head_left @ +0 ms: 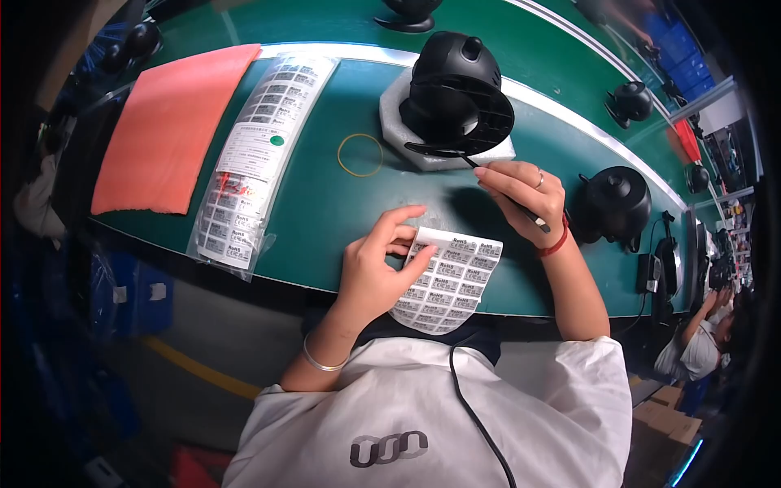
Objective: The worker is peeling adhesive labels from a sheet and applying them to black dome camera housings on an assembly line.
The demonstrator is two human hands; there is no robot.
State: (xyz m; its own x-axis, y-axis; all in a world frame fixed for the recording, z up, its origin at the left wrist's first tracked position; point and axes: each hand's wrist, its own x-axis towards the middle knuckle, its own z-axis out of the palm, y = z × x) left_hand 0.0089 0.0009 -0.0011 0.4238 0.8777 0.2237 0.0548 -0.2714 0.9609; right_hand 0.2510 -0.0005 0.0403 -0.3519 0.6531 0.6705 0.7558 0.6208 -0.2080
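Observation:
My left hand (378, 264) is closed on a sheet of stickers (449, 281), thumb on top. The white sheet carries rows of small grey labels and hangs over the table's near edge, its lower end curling. Higher up and to the right, my right hand (529, 195) grips slim black tweezers (521, 211), pointing up and left. Their tip reaches the lower edge of a black rounded plastic housing (460, 73); I cannot tell whether it touches. The housing lies tilted on a white foam block (394, 106), its open side facing me.
A yellow rubber band (340, 163) lies left of the foam. Further left are a bagged strip of label sheets (248, 146) and an orange foam sheet (175, 122). Another black housing (614, 203) stands right of my right hand. Beyond a white rail, more housings (633, 102) sit on a green surface.

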